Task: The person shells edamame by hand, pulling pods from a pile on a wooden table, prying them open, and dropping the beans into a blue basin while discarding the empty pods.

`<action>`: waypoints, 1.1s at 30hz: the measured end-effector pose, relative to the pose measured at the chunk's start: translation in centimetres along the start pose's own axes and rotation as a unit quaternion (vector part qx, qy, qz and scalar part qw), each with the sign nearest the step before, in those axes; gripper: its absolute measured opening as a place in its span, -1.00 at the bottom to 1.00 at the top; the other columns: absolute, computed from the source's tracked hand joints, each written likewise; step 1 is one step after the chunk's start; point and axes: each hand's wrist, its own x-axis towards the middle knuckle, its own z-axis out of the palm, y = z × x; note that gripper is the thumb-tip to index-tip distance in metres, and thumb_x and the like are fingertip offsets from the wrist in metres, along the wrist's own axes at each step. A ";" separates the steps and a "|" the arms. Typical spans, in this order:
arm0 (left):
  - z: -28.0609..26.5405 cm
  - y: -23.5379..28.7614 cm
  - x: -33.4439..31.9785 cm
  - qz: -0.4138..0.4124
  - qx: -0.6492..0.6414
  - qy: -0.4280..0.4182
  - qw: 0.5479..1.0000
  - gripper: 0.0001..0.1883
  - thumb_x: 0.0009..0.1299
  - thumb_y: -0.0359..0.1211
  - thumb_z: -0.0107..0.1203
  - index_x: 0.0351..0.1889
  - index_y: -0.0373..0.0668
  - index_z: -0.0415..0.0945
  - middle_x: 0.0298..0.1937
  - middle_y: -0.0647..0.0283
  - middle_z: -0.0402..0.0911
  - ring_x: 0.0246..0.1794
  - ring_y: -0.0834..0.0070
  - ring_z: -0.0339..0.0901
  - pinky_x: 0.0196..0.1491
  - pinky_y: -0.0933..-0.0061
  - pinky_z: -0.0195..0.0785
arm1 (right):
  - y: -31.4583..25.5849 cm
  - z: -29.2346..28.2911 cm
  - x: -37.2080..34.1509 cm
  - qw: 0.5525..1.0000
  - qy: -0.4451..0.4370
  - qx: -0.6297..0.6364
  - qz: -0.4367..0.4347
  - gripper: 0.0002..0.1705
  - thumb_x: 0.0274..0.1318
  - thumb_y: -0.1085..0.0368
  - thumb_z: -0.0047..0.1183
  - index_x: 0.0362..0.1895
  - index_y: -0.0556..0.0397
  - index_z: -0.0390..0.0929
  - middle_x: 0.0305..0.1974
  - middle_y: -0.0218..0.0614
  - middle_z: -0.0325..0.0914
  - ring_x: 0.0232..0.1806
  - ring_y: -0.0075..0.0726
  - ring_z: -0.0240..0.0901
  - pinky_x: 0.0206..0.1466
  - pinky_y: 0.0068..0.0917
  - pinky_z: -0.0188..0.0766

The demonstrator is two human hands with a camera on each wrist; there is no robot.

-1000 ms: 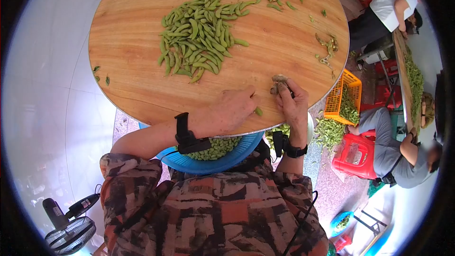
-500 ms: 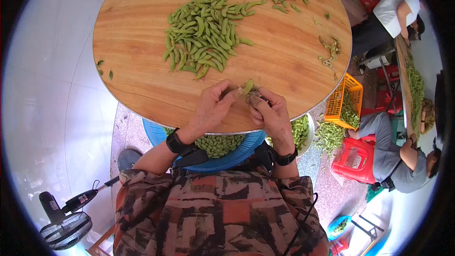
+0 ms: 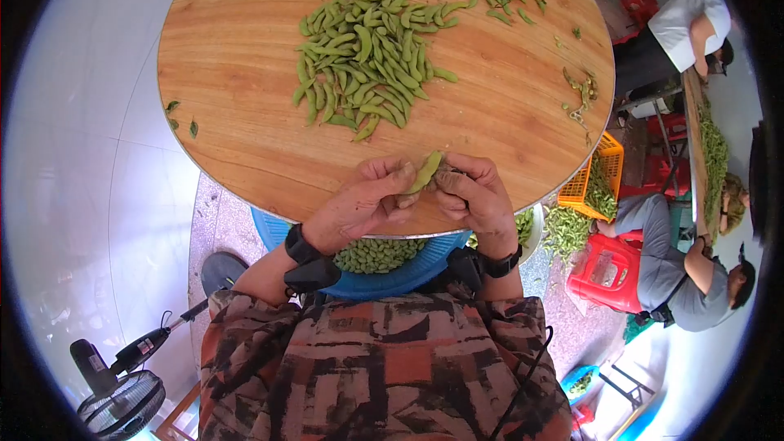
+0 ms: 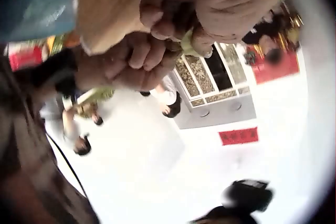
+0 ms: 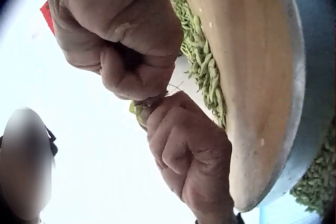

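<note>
Over the near edge of the round wooden table [image 3: 253, 122], my left hand [image 3: 367, 200] pinches a green soybean pod [image 3: 426, 171] between thumb and fingers. My right hand [image 3: 475, 194] meets it from the other side, its curled fingers and thumb gripping the pod's far end. Something greyish covers its fingertips. In the left wrist view, the pale green pod [image 4: 189, 43] shows between both hands. The right wrist view has the fingertips pressed together, with most of the pod hidden. A heap of pods [image 3: 367, 65] lies beyond my hands on the tabletop.
A blue basin [image 3: 359, 284] of shelled beans [image 3: 380, 255] sits below the table edge. To its right is a pale bowl [image 3: 535, 233] of pods. Husk scraps [image 3: 581, 94] lie at the table's right. Beyond are a yellow crate [image 3: 576, 188], red stool [image 3: 606, 273] and other people.
My left hand has come off the tabletop and turned palm-up, now with a pod raised. My right hand has moved left to meet it. The view has shifted slightly.
</note>
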 end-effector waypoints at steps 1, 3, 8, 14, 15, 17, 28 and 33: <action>-0.4 0.3 0.2 0.010 0.066 0.027 0.997 -0.84 0.46 -0.31 0.06 -0.13 -0.18 0.45 -0.40 0.39 0.46 -0.52 0.61 0.34 -0.45 0.56 0.22 | -0.3 0.5 0.2 0.997 0.021 -0.068 -0.003 -0.85 0.27 0.44 -0.10 -0.20 0.23 0.52 -0.58 -0.54 0.28 -0.64 -0.70 0.05 -0.61 -0.67 -0.02; -0.7 1.3 0.6 0.108 0.305 0.061 0.944 -0.84 0.44 -0.31 0.08 -0.15 -0.19 0.46 -0.41 0.39 0.47 -0.51 0.60 0.35 -0.45 0.54 0.22 | 0.0 1.1 0.7 0.990 0.040 -0.136 -0.004 -0.86 0.25 0.44 -0.08 -0.21 0.23 0.52 -0.56 -0.49 0.31 -0.63 -0.66 0.11 -0.59 -0.64 0.05; 0.3 3.8 0.1 0.152 0.624 0.122 0.757 -0.81 0.36 -0.31 0.17 -0.25 -0.25 0.48 -0.54 0.31 0.48 -0.54 0.53 0.39 -0.44 0.48 0.24 | 0.9 2.9 1.3 0.894 0.064 -0.416 -0.156 -0.86 0.09 0.47 -0.01 -0.24 0.21 0.52 -0.51 -0.24 0.39 -0.43 -0.43 0.33 -0.35 -0.50 0.28; -0.2 3.1 -0.5 0.265 0.736 0.074 0.618 -0.83 0.38 -0.36 0.08 -0.30 -0.30 0.45 -0.67 0.15 0.34 -0.62 0.41 0.38 -0.47 0.42 0.25 | 1.2 1.7 1.1 0.891 0.047 -0.433 -0.127 -0.87 0.06 0.49 -0.04 -0.28 0.24 0.51 -0.49 -0.21 0.41 -0.44 -0.44 0.33 -0.36 -0.48 0.28; -0.1 3.0 -0.5 0.250 0.730 0.069 0.632 -0.84 0.41 -0.35 0.03 -0.26 -0.28 0.46 -0.65 0.19 0.37 -0.61 0.45 0.38 -0.47 0.42 0.27 | 1.4 1.4 1.0 0.891 0.045 -0.432 -0.130 -0.87 0.06 0.49 -0.04 -0.28 0.24 0.51 -0.49 -0.21 0.41 -0.44 -0.44 0.33 -0.36 -0.48 0.28; 0.2 2.5 -0.5 0.236 0.724 0.066 0.644 -0.84 0.44 -0.35 -0.01 -0.21 -0.27 0.46 -0.63 0.23 0.40 -0.60 0.50 0.39 -0.47 0.41 0.28 | 2.0 0.9 0.9 0.892 0.077 -0.417 -0.153 -0.88 0.05 0.49 -0.02 -0.29 0.23 0.51 -0.50 -0.19 0.42 -0.45 -0.35 0.37 -0.37 -0.45 0.29; 3.4 -3.9 0.6 0.341 0.471 0.154 0.799 -0.77 0.28 -0.44 0.07 -0.14 -0.31 0.38 -0.16 0.11 0.42 -0.16 0.29 0.40 -0.14 0.37 0.31 | 5.1 4.2 -0.1 0.697 0.224 -0.566 -0.378 -0.65 0.00 0.54 0.00 -0.04 0.23 0.45 -0.31 0.00 0.36 -0.34 0.16 0.42 -0.36 -0.16 0.39; 1.8 -4.1 0.8 0.373 0.692 0.179 0.591 -0.74 0.32 -0.37 0.00 -0.09 -0.32 0.35 -0.21 0.17 0.42 -0.23 0.33 0.37 -0.21 0.40 0.31 | 4.8 3.5 0.0 0.691 0.195 -0.576 -0.390 -0.68 0.01 0.54 0.00 -0.07 0.25 0.47 -0.35 -0.01 0.37 -0.37 0.16 0.41 -0.39 -0.21 0.39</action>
